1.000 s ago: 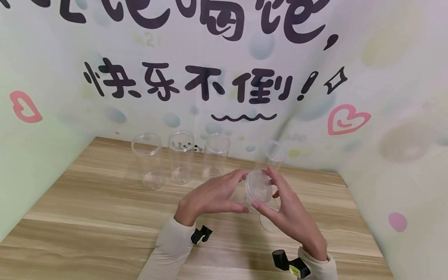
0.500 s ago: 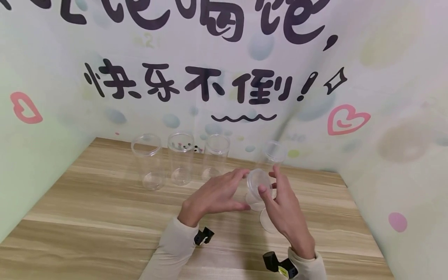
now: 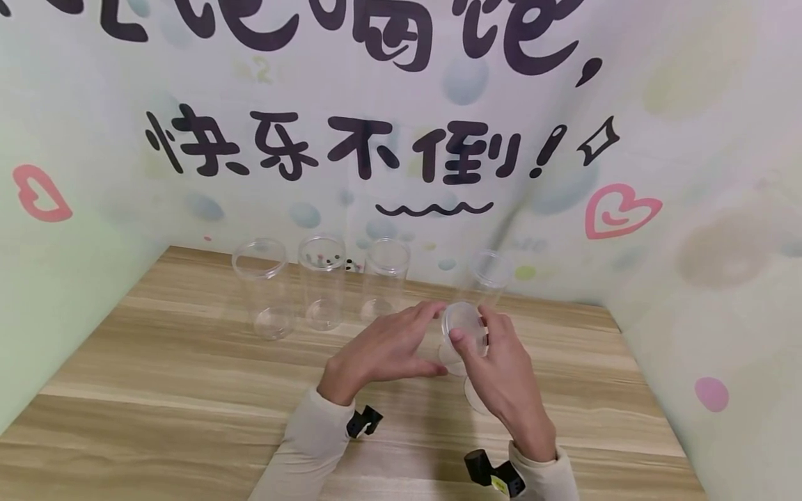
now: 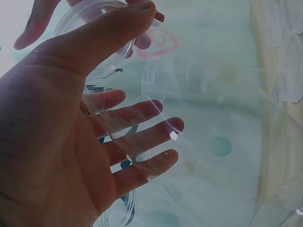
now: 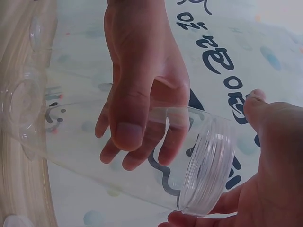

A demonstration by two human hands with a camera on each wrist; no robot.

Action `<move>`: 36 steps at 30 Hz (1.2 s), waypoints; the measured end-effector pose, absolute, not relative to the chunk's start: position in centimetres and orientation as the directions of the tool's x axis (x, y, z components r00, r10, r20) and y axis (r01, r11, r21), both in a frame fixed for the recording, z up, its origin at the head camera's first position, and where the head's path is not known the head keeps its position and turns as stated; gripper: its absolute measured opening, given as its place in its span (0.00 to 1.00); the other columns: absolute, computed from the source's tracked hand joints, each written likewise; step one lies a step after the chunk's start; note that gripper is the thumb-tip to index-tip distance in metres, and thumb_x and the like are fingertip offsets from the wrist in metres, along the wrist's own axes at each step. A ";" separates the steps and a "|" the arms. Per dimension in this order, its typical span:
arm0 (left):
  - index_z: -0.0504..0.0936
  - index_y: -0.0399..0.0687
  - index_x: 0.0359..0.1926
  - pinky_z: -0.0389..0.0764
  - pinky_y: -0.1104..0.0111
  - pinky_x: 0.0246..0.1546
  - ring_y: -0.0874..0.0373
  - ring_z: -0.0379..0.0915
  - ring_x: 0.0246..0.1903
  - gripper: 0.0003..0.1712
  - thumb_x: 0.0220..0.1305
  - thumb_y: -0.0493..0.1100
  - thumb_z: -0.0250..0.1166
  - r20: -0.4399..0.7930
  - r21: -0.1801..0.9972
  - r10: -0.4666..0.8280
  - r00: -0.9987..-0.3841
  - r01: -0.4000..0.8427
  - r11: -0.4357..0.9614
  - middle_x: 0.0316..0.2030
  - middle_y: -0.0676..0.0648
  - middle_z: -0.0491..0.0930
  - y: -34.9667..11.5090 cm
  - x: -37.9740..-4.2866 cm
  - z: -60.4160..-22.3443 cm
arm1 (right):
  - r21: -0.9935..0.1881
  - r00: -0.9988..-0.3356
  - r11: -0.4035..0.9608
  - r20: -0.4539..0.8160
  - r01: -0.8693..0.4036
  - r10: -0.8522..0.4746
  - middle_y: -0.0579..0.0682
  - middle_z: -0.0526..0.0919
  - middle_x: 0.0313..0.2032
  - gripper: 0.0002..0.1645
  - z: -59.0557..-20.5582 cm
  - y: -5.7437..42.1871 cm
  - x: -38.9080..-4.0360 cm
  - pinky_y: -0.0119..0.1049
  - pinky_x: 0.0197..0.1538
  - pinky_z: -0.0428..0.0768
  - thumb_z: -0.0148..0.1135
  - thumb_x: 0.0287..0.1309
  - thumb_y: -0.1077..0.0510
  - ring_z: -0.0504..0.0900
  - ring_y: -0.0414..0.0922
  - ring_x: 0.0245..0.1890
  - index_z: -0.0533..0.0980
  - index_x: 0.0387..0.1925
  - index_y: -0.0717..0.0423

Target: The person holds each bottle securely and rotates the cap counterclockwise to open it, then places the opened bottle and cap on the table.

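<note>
Between both hands is a clear plastic jar [image 5: 118, 156] with a clear screw lid [image 3: 462, 320] on its mouth, tilted above the table. My left hand [image 3: 382, 353] holds the jar's body, its thumb on the near side and its fingers [image 4: 147, 137] spread round the far side. At the mouth end, my right hand [image 3: 504, 379] grips the lid, with the thumb over its top and the fingers round its rim. Whether the lid is screwed tight cannot be seen. The jar's lower part is faint in the head view.
Along the back of the wooden table [image 3: 188, 390] stand several clear jars, among them a left jar [image 3: 262, 296] and a right jar [image 3: 491, 271]. A clear round disc [image 3: 474, 396] lies near my right hand. A printed backdrop [image 3: 351, 76] rises behind.
My right hand first loosened from the lid and shifted left, its thumb now lying over the lid's top and its fingers back at the rim. My left hand has stayed nearly still.
</note>
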State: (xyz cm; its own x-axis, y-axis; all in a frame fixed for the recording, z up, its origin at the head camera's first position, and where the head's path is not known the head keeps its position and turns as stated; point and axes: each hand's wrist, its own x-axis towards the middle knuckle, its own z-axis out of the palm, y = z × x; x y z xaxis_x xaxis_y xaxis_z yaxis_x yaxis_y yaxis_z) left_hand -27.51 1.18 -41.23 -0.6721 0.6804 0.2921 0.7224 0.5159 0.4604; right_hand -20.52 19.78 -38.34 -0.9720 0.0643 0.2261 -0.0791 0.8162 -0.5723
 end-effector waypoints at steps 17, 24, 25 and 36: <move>0.60 0.53 0.71 0.79 0.61 0.54 0.58 0.73 0.58 0.49 0.54 0.62 0.73 0.276 0.501 0.686 -0.673 0.710 0.495 0.64 0.52 0.71 1.0 -27.5 -41.2 | -0.516 -0.966 0.854 0.249 -0.075 0.065 0.57 0.75 0.53 0.49 -38.5 19.3 -20.7 0.53 0.49 0.77 0.61 0.57 0.28 0.78 0.57 0.49 0.67 0.66 0.60; 0.61 0.53 0.71 0.78 0.60 0.55 0.58 0.72 0.60 0.49 0.54 0.62 0.73 0.275 0.499 0.692 -0.667 0.714 0.490 0.65 0.51 0.71 1.0 -27.5 -41.2 | -0.514 -0.962 0.851 0.269 -0.107 0.042 0.57 0.76 0.52 0.48 -38.6 19.6 -20.8 0.50 0.45 0.78 0.64 0.56 0.31 0.78 0.54 0.46 0.68 0.66 0.59; 0.61 0.53 0.71 0.78 0.60 0.56 0.58 0.72 0.60 0.49 0.54 0.61 0.73 0.275 0.504 0.694 -0.665 0.714 0.485 0.65 0.51 0.71 1.0 -27.5 -41.2 | -0.515 -0.962 0.850 0.270 -0.113 0.036 0.56 0.76 0.52 0.47 -38.6 19.7 -20.8 0.49 0.44 0.78 0.65 0.56 0.32 0.78 0.54 0.45 0.68 0.66 0.59; 0.60 0.53 0.71 0.77 0.61 0.58 0.59 0.70 0.62 0.50 0.54 0.61 0.74 0.260 0.533 0.710 -0.655 0.710 0.460 0.64 0.52 0.72 1.0 -27.6 -41.2 | -0.516 -0.961 0.837 0.275 -0.184 -0.042 0.54 0.74 0.54 0.45 -38.4 20.4 -20.6 0.47 0.46 0.77 0.68 0.55 0.36 0.77 0.50 0.48 0.67 0.67 0.55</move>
